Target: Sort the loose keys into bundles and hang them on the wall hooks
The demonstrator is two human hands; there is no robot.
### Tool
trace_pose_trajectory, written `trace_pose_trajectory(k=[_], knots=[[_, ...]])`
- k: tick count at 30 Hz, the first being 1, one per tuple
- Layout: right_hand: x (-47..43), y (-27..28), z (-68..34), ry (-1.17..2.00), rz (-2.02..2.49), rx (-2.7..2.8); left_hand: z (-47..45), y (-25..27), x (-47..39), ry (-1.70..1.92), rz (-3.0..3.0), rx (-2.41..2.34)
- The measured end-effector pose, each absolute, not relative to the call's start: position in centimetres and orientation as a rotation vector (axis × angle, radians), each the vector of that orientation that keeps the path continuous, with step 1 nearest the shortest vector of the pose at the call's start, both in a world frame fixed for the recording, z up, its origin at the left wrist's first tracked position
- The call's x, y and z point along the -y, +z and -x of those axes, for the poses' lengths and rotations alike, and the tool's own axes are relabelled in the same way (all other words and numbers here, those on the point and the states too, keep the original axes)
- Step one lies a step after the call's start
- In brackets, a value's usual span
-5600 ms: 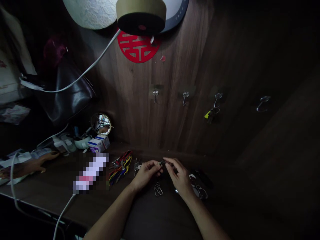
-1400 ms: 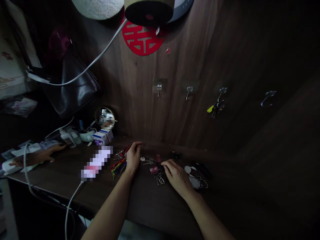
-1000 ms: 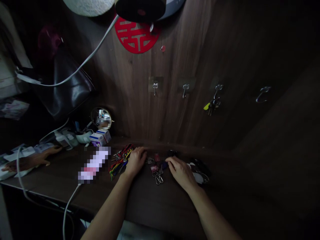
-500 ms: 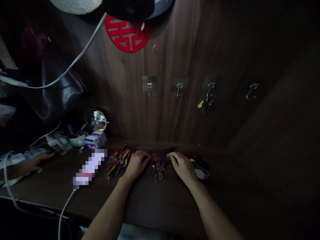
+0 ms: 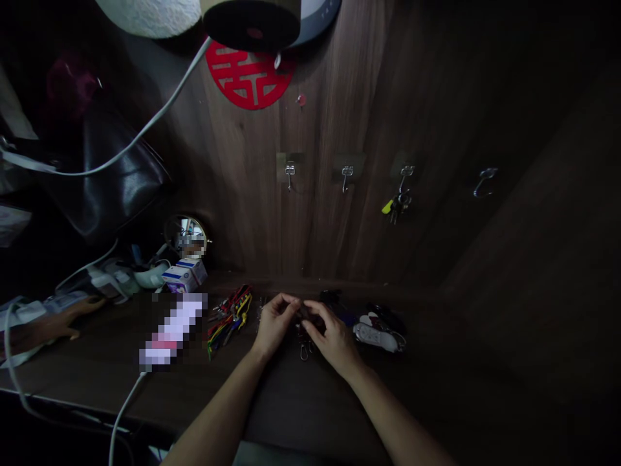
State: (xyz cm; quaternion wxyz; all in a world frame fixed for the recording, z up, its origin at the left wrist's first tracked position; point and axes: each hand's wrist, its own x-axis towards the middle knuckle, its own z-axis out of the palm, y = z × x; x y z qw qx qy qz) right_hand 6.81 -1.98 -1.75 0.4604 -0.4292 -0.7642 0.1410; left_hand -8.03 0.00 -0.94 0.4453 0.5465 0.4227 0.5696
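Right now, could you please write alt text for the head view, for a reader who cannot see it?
A person's left hand and right hand meet over a small key bunch on a dark wooden shelf. Coloured lanyards lie left of them. Four wall hooks hang above; one hook holds hanging keys.

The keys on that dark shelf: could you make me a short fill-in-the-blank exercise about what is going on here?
1. Both hands, the left hand and right hand, meet over a small bunch of ____ on the wooden shelf.
2. On the wall are four metal hooks; only the ____ from the left carries a key bunch.
3. The round paper cutout on the wall is ____.

Missing words: keys; third; red
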Motion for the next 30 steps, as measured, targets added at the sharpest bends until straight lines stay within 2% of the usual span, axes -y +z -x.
trace_pose_trajectory(k=[17, 30], knots=[[1.85, -1.97, -6.86, 0.358, 1.068, 1.876, 7.98, -1.54, -0.53, 1.376, -1.203, -0.983], [2.18, -1.83, -6.6, 0.295, 1.095, 1.949, 7.56, -1.63, -0.09, 1.372, -1.358, -1.001]])
